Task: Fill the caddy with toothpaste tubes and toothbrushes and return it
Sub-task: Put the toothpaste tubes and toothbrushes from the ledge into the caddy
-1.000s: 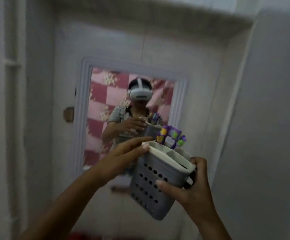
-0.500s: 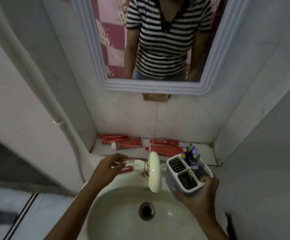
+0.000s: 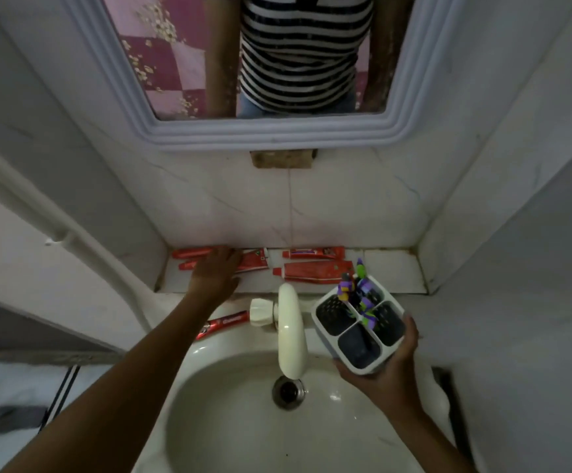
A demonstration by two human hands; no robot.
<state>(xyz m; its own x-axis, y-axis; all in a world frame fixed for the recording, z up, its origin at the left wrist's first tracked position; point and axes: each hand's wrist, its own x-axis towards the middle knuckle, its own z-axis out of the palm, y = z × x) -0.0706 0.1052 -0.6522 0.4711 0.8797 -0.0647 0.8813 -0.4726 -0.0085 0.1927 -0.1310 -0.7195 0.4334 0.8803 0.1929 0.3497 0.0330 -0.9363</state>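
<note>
My right hand (image 3: 388, 367) holds a white caddy (image 3: 359, 324) with several compartments over the sink's right rim. Purple and green toothbrushes (image 3: 358, 295) stand in its far compartment; the other compartments look dark and empty. Several red toothpaste tubes lie on the ledge (image 3: 390, 273) behind the tap, two at the right (image 3: 315, 270). My left hand (image 3: 214, 273) lies flat, fingers spread, on the left tubes (image 3: 254, 260). One more red tube (image 3: 225, 324) lies on the sink rim left of the tap.
A cream tap (image 3: 289, 331) juts over the basin (image 3: 243, 428) between my hands. A framed mirror (image 3: 271, 131) hangs on the tiled wall above the ledge. A pipe (image 3: 55, 233) runs down the left wall.
The view dropped from the mirror to the sink. My left hand moved from the sink rim up onto the ledge tubes. The caddy stays in my right hand, now upright.
</note>
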